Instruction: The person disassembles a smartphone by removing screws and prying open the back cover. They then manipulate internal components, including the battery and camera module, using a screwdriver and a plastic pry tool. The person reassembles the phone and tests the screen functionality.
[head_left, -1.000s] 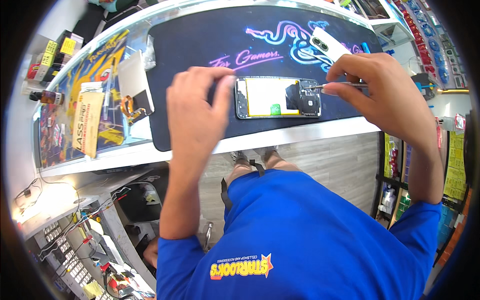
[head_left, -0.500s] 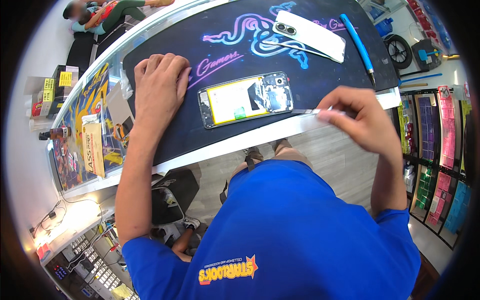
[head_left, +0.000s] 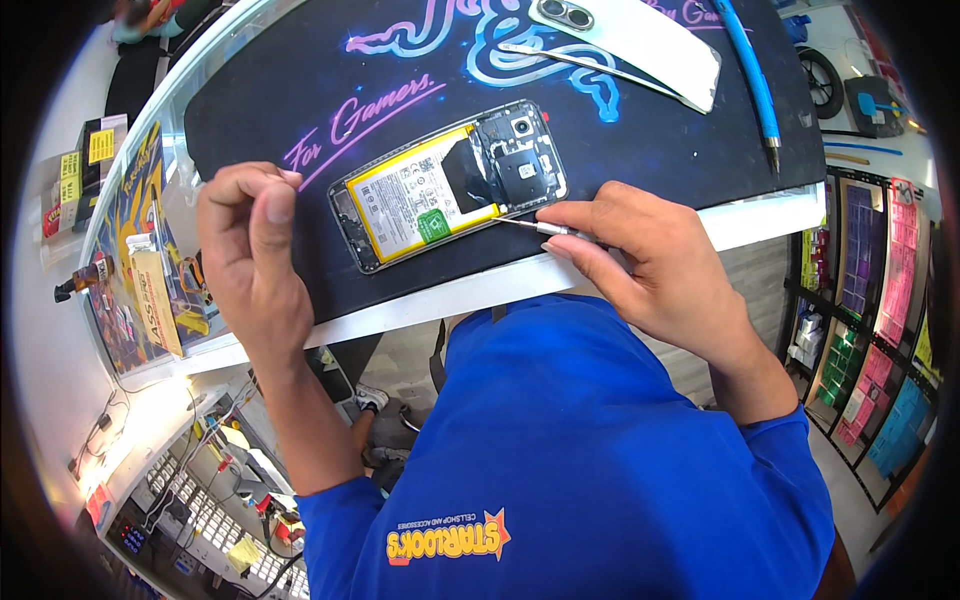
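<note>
An opened smartphone (head_left: 400, 195) lies tilted on the black mat, its yellow-edged battery and dark inner parts bare. My right hand (head_left: 650, 260) grips a slim silver screwdriver (head_left: 552, 229) between thumb and fingers. Its thin tip meets the phone's near edge, beside the battery corner; whether it touches a screw is too small to tell. To the left of the phone, my left hand (head_left: 255, 245) is raised with thumb and fingers curled together. Anything pinched there is too small to make out.
Beyond the phone lie a white phone back cover (head_left: 650, 45), a thin metal tool (head_left: 600, 65) and a blue pen-shaped tool (head_left: 752, 85). The printed mat (head_left: 250, 110) covers the white-edged counter. A tan packet (head_left: 153, 305) stands at left; racks of coloured packs (head_left: 860, 290) at right.
My left hand has lifted off the mat and curled its fingers. My right hand has moved left, bringing the screwdriver tip to the phone's edge. The view has shifted, and the phone appears more tilted.
</note>
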